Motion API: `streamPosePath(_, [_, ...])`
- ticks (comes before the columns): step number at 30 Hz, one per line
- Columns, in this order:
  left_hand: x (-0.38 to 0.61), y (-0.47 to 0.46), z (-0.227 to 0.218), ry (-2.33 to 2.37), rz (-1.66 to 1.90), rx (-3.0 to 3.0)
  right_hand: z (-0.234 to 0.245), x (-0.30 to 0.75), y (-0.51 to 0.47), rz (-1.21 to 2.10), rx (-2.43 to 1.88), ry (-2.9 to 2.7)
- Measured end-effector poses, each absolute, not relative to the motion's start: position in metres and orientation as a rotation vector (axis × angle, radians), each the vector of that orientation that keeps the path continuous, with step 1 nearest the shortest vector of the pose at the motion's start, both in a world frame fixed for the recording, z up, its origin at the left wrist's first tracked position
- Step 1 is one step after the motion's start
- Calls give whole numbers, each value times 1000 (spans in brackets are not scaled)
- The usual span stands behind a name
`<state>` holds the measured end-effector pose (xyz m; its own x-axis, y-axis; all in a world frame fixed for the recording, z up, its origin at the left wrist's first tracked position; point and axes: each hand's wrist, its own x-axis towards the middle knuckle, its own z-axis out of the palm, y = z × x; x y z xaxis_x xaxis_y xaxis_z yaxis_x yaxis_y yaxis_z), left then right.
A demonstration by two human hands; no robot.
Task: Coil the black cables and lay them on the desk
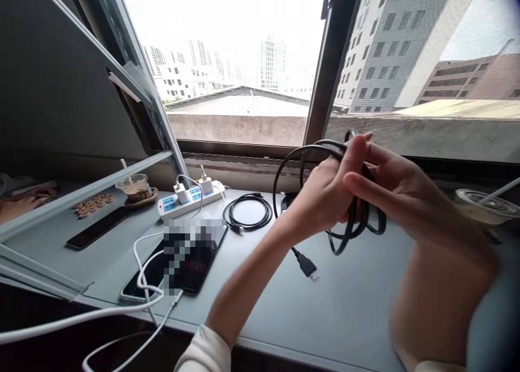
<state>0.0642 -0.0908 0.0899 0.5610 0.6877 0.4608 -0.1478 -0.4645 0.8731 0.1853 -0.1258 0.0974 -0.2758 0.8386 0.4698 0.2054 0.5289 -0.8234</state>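
A black cable (348, 244) hangs in loose loops from both my hands above the desk. My left hand (320, 196) is closed around the loops, its palm side turned from view. Pressed against it, my right hand (392, 185) has its thumb and fingers bent around the same bundle on the right. One end of the cable drops below my left wrist, with a flat black plug (306, 266) with a metal tip. A second black cable (248, 229) lies coiled on the desk beyond my left forearm. Where the fingers meet, part of the bundle is hidden.
A white power strip (190, 200) with chargers stands near the window. Two phones, one dark phone (199, 269) in front, lie with white cables (140, 277) attached. Drink cups (136, 187) stand left and right. A metal frame (156, 104) rises at left; another person's hand (28, 203) rests beyond it.
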Motion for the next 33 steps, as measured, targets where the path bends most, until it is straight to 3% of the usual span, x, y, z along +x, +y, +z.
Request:
streamPosePath(10, [60,-70,93,452,974,1783,97,193,-113,762,-951,-1725])
streamPosePath(22, [67,-73,88,259,1172,1701,107,239,-128,368,-935,-1156])
streamPosePath(33, [90,-84,76,41,1153,1268,108,227,-117,258,-924,-1012])
